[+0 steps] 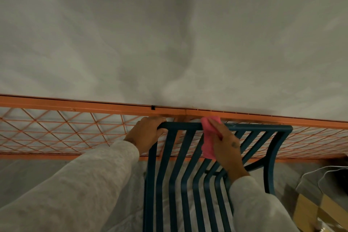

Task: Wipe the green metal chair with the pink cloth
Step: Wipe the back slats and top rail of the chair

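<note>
Both arms are covered by light grey, heathered knit sleeves (84, 184), ending at the wrists. A small dark mark is seen on the back of the right hand (228, 147); left hand (145, 133) is unmarked.

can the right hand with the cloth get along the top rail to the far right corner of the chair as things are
Probably yes. The right hand presses the pink cloth on the top rail, and the rail looks bare from there to the corner. The left hand grips the opposite end, and the orange mesh fence sits behind.
</note>
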The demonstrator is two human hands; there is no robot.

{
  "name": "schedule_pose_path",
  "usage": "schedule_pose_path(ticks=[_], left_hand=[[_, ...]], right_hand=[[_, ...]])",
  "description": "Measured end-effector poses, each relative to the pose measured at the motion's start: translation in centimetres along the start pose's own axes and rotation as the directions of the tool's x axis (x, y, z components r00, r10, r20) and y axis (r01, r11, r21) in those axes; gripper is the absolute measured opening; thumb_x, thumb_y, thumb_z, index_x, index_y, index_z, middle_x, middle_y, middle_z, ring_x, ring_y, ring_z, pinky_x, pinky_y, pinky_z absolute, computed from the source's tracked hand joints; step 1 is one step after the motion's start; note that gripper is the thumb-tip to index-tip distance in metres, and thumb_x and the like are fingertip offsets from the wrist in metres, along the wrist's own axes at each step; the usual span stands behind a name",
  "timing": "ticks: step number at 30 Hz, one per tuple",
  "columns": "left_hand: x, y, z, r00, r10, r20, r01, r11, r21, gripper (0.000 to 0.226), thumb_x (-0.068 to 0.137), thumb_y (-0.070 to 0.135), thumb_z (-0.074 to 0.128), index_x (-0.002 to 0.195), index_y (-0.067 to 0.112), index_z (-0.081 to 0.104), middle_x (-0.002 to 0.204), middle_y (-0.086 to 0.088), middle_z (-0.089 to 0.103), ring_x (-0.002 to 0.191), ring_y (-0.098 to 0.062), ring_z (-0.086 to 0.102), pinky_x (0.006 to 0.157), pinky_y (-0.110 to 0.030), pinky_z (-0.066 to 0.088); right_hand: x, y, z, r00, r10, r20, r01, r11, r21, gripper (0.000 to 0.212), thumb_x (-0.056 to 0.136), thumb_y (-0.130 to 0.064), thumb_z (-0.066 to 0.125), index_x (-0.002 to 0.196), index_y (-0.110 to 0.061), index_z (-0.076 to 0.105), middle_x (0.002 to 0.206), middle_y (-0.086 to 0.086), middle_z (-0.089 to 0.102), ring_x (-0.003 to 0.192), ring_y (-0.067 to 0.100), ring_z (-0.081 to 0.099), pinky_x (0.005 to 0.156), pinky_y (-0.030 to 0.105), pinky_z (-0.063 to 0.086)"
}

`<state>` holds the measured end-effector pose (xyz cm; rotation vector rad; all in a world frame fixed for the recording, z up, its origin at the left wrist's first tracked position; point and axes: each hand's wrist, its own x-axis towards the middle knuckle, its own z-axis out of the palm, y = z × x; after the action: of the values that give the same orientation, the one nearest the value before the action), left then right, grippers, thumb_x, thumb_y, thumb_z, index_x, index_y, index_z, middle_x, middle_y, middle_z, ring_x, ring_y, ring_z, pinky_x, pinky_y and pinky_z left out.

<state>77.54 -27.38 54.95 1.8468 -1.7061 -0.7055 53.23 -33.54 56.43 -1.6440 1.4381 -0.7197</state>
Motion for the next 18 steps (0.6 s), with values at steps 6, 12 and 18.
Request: schedule_pose_path(ticks=[6, 12, 18], left_hand=[[0.0, 0.2, -0.1, 1.0, -0.02, 0.012, 0.02, 1.0, 0.013, 0.015, 0.096, 0.026, 0.055, 0.106, 0.02, 0.064, 0.094, 0.005, 0.065, 0.083, -0.012, 0.061, 0.081, -0.03, 0.052], [0.0, 0.2, -0.1, 1.0, -0.008, 0.02, 0.009, 0.999, -0.042, 0.011, 0.095, 0.021, 0.054, 0.091, 0.019, 0.064, 0.086, 0.006, 0.066, 0.078, -0.01, 0.062, 0.078, -0.033, 0.053], [0.0, 0.1, -0.1, 1.0, 0.003, 0.017, -0.003, 1.0, -0.005, 0.012, 0.095, 0.025, 0.056, 0.103, 0.021, 0.064, 0.091, 0.007, 0.064, 0.08, -0.009, 0.059, 0.071, -0.022, 0.043]], right_hand=[[-2.4, -2.1, 7.1, 0.969, 0.005, -0.249, 0.028, 0.991, 0.129, 0.037, 0.097, -0.016, 0.051, 0.126, -0.038, 0.056, 0.132, -0.004, 0.054, 0.11, 0.007, 0.059, 0.095, 0.037, 0.053], [-3.1, -3.1, 9.1, 0.974, -0.175, 0.142, 0.168, 0.984, 0.065, 0.044, 0.097, -0.013, 0.051, 0.13, -0.042, 0.052, 0.141, -0.019, 0.041, 0.122, -0.004, 0.045, 0.104, 0.017, 0.038], [-0.1, -0.3, 0.9, 0.996, 0.063, 0.068, -0.063, 0.998, 0.004, 0.039, 0.099, -0.017, 0.047, 0.125, -0.045, 0.056, 0.128, -0.008, 0.042, 0.095, 0.001, 0.05, 0.067, 0.006, 0.048]])
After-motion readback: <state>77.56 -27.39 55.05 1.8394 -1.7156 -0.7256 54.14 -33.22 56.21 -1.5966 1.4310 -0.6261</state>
